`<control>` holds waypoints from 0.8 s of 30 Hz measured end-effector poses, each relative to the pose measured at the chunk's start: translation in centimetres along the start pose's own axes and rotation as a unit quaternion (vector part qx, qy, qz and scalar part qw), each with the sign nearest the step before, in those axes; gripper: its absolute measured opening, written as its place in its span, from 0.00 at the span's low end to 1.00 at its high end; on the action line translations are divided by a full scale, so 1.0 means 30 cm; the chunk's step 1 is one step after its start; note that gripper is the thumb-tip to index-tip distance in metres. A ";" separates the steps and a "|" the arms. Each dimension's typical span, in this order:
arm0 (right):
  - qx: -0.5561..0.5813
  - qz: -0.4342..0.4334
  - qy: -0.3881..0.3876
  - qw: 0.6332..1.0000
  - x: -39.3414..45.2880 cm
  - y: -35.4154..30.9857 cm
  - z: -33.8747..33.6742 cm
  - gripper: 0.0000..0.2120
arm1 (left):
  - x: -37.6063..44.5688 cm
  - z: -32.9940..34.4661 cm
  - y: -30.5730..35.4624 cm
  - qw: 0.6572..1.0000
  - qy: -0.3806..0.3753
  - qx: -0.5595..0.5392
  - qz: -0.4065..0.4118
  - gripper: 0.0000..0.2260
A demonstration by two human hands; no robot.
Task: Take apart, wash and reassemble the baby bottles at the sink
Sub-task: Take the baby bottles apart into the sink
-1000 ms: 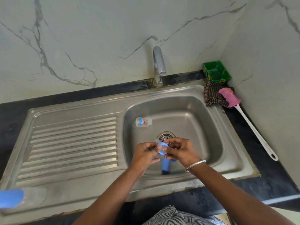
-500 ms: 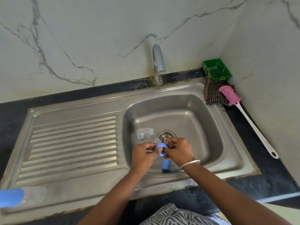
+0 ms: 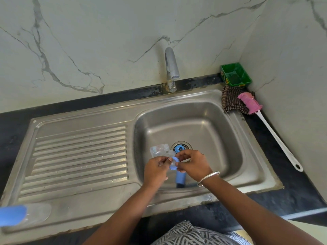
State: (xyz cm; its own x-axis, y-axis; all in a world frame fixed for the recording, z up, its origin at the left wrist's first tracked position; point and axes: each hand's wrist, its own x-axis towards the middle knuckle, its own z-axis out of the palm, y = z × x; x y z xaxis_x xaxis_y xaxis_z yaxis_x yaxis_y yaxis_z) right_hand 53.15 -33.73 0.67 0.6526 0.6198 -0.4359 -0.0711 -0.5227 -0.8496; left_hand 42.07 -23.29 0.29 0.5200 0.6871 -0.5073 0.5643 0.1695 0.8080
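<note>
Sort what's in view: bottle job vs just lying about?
Job: blue collar ring pinched between left hand and right hand; clear bottle in sink; blue cap; capped bottle on drainboard; pink bottle brush; tap.

Lying about: green tray; checked cloth.

Steel sink (image 3: 256, 177) set in black counter (image 3: 300, 195): bottle (image 3: 26, 215) on drainboard, brush (image 3: 276, 135), cloth (image 3: 231, 101), green tray (image 3: 236, 74) on counter.

I face two white marble-veined walls (image 3: 106, 41) meeting at the far right corner above a black counter (image 3: 283, 195).
</note>
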 end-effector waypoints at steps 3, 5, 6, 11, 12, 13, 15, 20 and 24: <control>-0.034 0.015 0.043 0.998 0.014 0.032 -0.009 0.09 | 0.010 0.000 -0.010 1.000 0.000 0.011 -0.023 0.05; -0.049 0.026 0.066 0.996 0.020 0.046 -0.026 0.09 | 0.021 0.000 -0.023 0.999 -0.002 0.034 -0.030 0.05; -0.029 0.040 0.059 0.997 0.021 0.048 -0.032 0.09 | 0.024 0.001 -0.027 0.999 -0.015 0.034 -0.038 0.06; 0.096 0.095 -0.023 0.991 0.020 0.032 -0.028 0.07 | 0.012 0.018 -0.015 0.985 -0.119 -0.058 -0.106 0.07; 0.116 0.095 -0.038 0.988 0.017 0.027 -0.030 0.07 | 0.010 0.021 -0.009 0.985 -0.120 -0.069 -0.107 0.08; 0.135 0.095 -0.053 0.985 0.013 0.024 -0.034 0.07 | 0.010 0.022 -0.005 0.985 -0.112 -0.073 -0.105 0.08; 0.185 0.088 -0.074 0.976 0.004 0.021 -0.043 0.08 | 0.011 0.021 -0.003 0.988 -0.090 -0.079 -0.101 0.09; 0.063 -0.003 -0.044 0.997 0.010 0.039 -0.045 0.14 | 0.005 -0.001 0.006 0.988 -0.095 -0.052 -0.109 0.12; -0.038 -0.067 -0.010 0.997 0.010 0.043 -0.030 0.10 | 0.008 -0.013 0.013 0.987 -0.096 -0.041 -0.121 0.12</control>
State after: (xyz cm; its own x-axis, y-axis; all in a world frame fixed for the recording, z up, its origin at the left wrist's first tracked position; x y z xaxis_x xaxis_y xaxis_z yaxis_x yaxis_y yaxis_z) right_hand 53.94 -34.76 -0.29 0.6376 0.6980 -0.3259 0.0737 -0.4764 -0.8761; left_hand 42.15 -22.78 0.61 0.4931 0.4747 -0.7291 0.6364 0.3747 0.6743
